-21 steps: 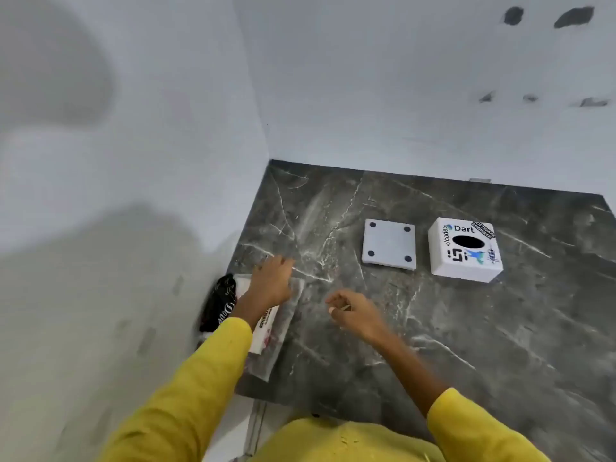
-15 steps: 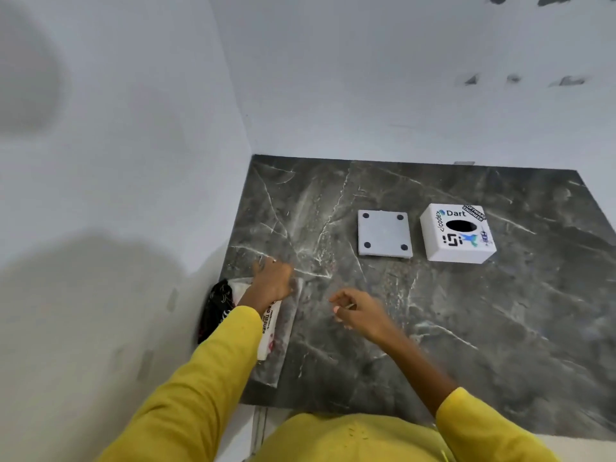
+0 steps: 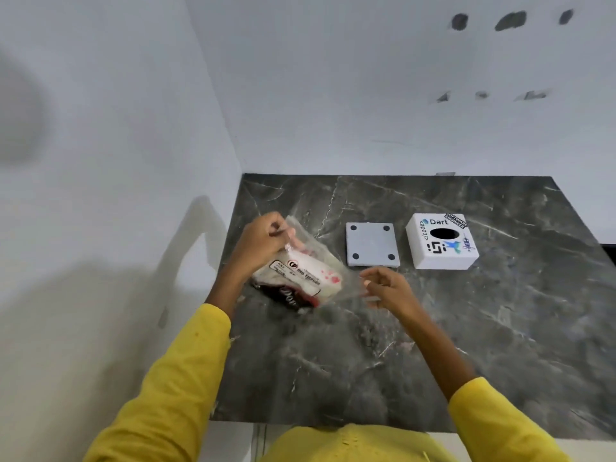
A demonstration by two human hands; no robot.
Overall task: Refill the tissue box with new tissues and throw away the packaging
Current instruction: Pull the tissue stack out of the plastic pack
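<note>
Tissue pack: white wad inside clear plastic wrapper, red and black print on label. Held clear of dark marble counter, near its left edge. Long axis diagonal, running from upper left beside left hand down toward lower right; loose, empty end of wrapper pointing up and away at far end, black-printed end lowest and nearest wearer.

Left hand: fingers curled, thumb and fingertips pinching upper flap of wrapper at far-left corner of pack. Bulk of pack hanging just below and to right of this pinch.

Right hand: fingers bent, thumb and forefinger pinched on thin clear edge of wrapper at its right side; film blurred there, contact not fully certain. Pack lying between both pinches, closer to left one.

Tissue box: white cube, oval slot facing up, stickers on top, resting on counter well beyond right-hand pinch, farther and to right.

Base plate: flat white square with four dark round pads at corners, flat on counter just beyond pack, between both pinches and left of tissue box, apart from it.

Sleeves: yellow, both forearms.
</note>
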